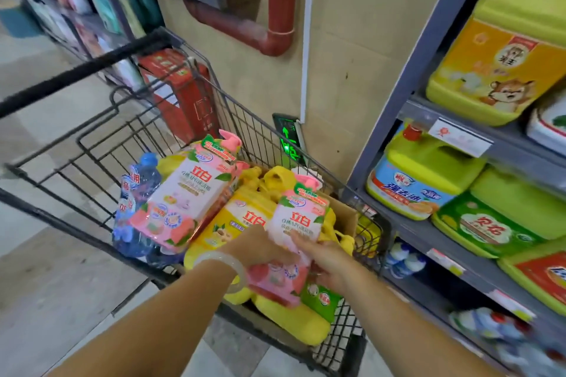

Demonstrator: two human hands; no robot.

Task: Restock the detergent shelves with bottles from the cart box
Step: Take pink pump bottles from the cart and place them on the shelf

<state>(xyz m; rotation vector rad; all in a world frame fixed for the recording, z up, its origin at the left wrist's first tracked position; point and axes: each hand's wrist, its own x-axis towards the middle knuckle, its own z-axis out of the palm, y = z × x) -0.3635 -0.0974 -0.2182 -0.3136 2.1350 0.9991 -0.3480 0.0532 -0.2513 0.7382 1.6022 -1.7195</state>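
Note:
A black wire cart [92, 131] holds pink, yellow and blue detergent bottles, some in a cardboard box [346, 214] at its right end. Both my hands grip one pink bottle pack [298, 223] above the yellow bottles [239, 220]. My left hand [260, 249], a pale bangle on its wrist, holds the pack's left side. On the pack's right side, my right hand [324, 260] has its fingers curled round the edge. A second pink pack [183, 199] leans on the blue bottles [137, 193] further left.
The detergent shelves [453, 242] stand right of the cart, stocked with large yellow-green jugs [502, 70] and small blue-capped bottles [404, 260] low down. A beige wall with a red pipe [275, 9] is behind the cart. Tiled aisle floor lies to the left.

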